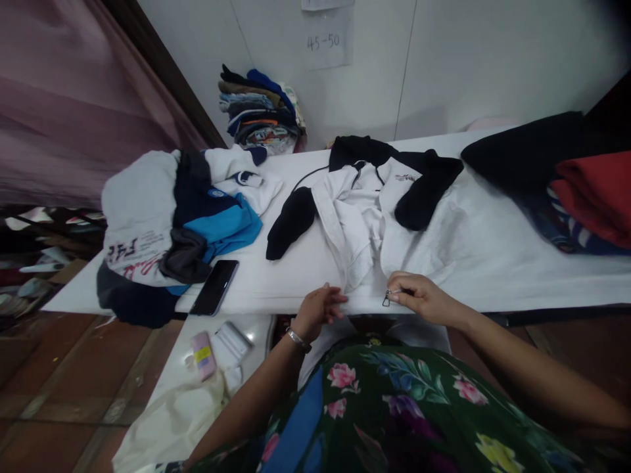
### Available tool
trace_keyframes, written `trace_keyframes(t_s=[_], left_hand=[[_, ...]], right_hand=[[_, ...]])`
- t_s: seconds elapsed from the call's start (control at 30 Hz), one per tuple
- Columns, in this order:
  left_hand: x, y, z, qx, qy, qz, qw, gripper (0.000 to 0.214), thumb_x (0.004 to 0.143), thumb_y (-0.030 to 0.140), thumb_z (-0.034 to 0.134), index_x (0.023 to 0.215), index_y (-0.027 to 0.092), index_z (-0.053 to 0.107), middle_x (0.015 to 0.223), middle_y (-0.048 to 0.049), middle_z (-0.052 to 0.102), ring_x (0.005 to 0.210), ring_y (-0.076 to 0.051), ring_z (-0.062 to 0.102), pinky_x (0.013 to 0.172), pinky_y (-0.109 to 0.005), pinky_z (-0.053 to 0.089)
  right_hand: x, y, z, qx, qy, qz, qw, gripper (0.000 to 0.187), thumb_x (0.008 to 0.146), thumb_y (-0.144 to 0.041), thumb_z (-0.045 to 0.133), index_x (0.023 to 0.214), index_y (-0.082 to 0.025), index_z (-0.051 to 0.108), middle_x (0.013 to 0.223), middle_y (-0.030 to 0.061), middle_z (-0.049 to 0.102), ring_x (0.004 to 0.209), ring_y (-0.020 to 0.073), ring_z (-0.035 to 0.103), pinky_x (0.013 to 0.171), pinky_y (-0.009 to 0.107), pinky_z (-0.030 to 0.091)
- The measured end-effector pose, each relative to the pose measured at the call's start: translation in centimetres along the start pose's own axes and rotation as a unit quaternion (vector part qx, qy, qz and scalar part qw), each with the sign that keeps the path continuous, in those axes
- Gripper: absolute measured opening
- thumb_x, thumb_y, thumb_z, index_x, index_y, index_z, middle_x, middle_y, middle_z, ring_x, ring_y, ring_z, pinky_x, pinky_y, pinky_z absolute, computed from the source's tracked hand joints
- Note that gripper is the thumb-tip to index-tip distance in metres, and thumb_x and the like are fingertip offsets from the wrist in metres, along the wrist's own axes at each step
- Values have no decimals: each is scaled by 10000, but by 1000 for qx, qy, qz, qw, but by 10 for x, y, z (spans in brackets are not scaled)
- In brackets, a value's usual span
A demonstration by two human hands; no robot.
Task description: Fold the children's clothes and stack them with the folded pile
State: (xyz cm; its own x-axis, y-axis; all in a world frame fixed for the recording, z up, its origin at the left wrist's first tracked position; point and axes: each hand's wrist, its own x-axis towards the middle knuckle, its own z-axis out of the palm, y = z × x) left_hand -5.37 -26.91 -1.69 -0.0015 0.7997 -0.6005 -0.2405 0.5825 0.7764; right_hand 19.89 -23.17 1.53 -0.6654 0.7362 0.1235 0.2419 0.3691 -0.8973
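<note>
Showing, in the head view, one white jacket with black sleeves [359, 217] lying open on the white table [493, 276], its long axis running straight away from the person, collar far, hem at the near edge just under both hands. The right hand [419, 297] is nearer the metal part: thumb and forefinger are pressed together on the zipper pull [387, 299], which juts from the fingertips toward the left hand, at the hem of the jacket's right front. The right wrist is low, the forearm coming in from the right along the table edge. The left hand [319, 310], a bracelet [298, 338] at the wrist, rests just beside it, fingers loosely extended and slightly apart, tips touching the hem of the other front, gripping nothing. Farther left of those fingers are a phone [215, 287] and a heap of clothes [162, 217]; beyond, a folded stack [261, 112]; right of the right hand, well apart, dark and red garments [591, 190].
</note>
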Motion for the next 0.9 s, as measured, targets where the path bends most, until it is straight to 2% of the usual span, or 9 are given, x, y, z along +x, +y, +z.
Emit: trace_keyframes(t_s=[0.13, 0.27, 0.43, 0.53, 0.63, 0.7, 0.9], left_hand=[[7, 5, 16, -132, -109, -130, 977, 264, 891, 390, 490, 800, 141, 490, 972, -161, 685, 502, -94, 600, 310, -142, 279], [12, 6, 33, -260, -134, -163, 942, 203, 927, 257, 437, 767, 138, 480, 979, -130, 665, 485, -44, 532, 299, -114, 257], [14, 1, 51, -309, -156, -157, 925, 118, 898, 144, 486, 796, 119, 539, 802, -27, 626, 448, -7, 445, 305, -88, 263], [16, 2, 57, -291, -174, -136, 931, 77, 859, 128, 553, 788, 103, 570, 736, -2, 588, 445, 3, 430, 316, -86, 263], [17, 6, 59, -250, -189, -117, 942, 63, 789, 115, 637, 756, 97, 585, 767, -14, 596, 504, -8, 477, 338, -97, 273], [18, 9, 58, -229, -190, -100, 949, 110, 725, 106, 696, 736, 107, 587, 770, -11, 599, 539, -20, 498, 356, -108, 280], [20, 16, 57, -198, -188, -69, 960, 267, 550, 107, 801, 636, 130, 549, 585, 54, 509, 511, -33, 464, 401, -142, 281]], right_hand=[[3, 1, 1, -4, -20, -2, 1000, 214, 888, -326, 507, 746, -174, 556, 792, 21, 542, 716, 124, 515, 683, 267, 397], [4, 0, 1, 2, -23, 7, 1000, 243, 881, -364, 515, 739, -173, 563, 781, 18, 546, 702, 124, 513, 677, 265, 401], [6, 0, 2, -10, -21, 12, 1000, 267, 874, -394, 520, 735, -173, 578, 761, 15, 544, 689, 125, 505, 667, 267, 393], [9, 2, 2, -26, -28, 18, 999, 280, 871, -403, 520, 733, -169, 584, 739, 12, 534, 675, 123, 494, 657, 266, 384], [12, 3, 3, -27, -31, 34, 999, 289, 863, -411, 527, 728, -162, 586, 731, 12, 528, 671, 124, 488, 650, 267, 379], [14, 4, 3, -17, -30, 42, 999, 294, 859, -414, 530, 720, -161, 584, 730, 10, 525, 676, 125, 488, 653, 266, 378], [20, 2, 3, 13, -25, 65, 997, 292, 842, -412, 549, 698, -159, 578, 717, 3, 521, 675, 121, 485, 653, 260, 371]])
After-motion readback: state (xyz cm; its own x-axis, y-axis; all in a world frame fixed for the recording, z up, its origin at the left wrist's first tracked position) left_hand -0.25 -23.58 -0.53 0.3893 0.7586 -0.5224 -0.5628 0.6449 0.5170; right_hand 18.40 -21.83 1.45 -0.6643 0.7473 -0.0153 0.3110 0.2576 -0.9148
